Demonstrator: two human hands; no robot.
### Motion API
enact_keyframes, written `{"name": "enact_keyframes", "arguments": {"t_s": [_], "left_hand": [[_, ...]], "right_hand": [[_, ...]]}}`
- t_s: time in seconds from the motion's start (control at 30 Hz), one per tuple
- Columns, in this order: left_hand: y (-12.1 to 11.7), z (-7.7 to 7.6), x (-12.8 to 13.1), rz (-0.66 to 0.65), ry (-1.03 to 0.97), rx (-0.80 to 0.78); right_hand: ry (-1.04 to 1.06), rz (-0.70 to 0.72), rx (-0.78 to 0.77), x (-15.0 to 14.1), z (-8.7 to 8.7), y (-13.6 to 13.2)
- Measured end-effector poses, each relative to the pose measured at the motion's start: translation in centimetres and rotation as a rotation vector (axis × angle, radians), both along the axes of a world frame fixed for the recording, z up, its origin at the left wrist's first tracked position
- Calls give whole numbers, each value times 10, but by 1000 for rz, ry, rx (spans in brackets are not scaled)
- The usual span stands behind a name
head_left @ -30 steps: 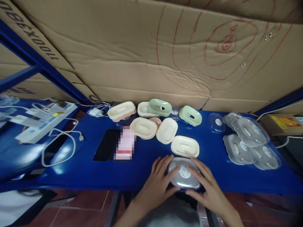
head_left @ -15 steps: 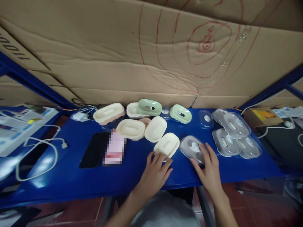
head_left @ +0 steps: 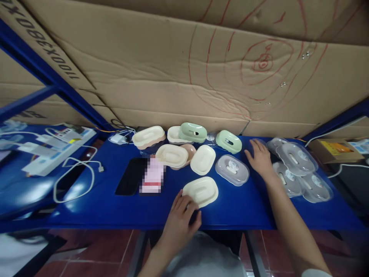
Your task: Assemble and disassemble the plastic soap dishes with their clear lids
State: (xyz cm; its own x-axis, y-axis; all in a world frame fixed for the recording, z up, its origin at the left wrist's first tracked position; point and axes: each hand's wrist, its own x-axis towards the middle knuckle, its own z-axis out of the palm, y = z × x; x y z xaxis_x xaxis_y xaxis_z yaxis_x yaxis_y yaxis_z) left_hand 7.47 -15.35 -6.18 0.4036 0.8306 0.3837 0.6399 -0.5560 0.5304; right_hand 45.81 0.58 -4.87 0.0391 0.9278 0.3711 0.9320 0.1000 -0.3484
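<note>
A cream oval soap dish (head_left: 206,187) lies near the table's front edge. My left hand (head_left: 182,211) has its curled fingers at the dish's lower left rim, thumb apart below. Farther back, my right hand (head_left: 261,156) reaches flat over a clear plastic lid (head_left: 255,141), fingers stretched and thumb spread; the hand hides most of this lid. Between the hands, a greyish dish under a clear labelled lid (head_left: 232,170) stands untouched. Another cream dish (head_left: 203,159) is just behind. Several lidded dishes (head_left: 298,157) are piled to the right of my right hand.
Cream dishes (head_left: 149,134) and green dishes (head_left: 229,141) line the back of the blue table (head_left: 115,215) before a cardboard wall (head_left: 144,69). At left lie a black phone (head_left: 130,177), a blurred pink item (head_left: 152,175), a white cable and a power strip (head_left: 59,151). An open carton (head_left: 334,152) is at right.
My right hand has left the lidded dish and moved back to the clear lid. The cream dish has come nearer the front edge with my left hand. The camera view has shifted.
</note>
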Motion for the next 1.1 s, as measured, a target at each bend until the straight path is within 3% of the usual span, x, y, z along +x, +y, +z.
{"name": "enact_keyframes", "arguments": {"t_s": [0.13,0.27,0.37,0.47,0.57,0.67,0.8,1.1], "left_hand": [[7,0,0,-58,60,45],[7,-3,-6,-56,36,76],[3,-1,-14,9,-68,103],[-2,1,-22,-20,-103,64],[-6,-3,-29,-103,-101,13],[-9,-10,-32,-30,-80,39],[-7,-12,-34,60,6,86],[0,-5,-41,-72,106,127]], "right_hand": [[22,258,-29,-10,0,18],[63,238,39,-12,15,5],[107,209,138,-22,32,-34],[171,385,176,-49,38,-85],[182,577,125,-81,29,-128],[215,611,84,-104,15,-152],[174,681,-21,-120,9,-161],[127,760,-70,-133,5,-158]]}}
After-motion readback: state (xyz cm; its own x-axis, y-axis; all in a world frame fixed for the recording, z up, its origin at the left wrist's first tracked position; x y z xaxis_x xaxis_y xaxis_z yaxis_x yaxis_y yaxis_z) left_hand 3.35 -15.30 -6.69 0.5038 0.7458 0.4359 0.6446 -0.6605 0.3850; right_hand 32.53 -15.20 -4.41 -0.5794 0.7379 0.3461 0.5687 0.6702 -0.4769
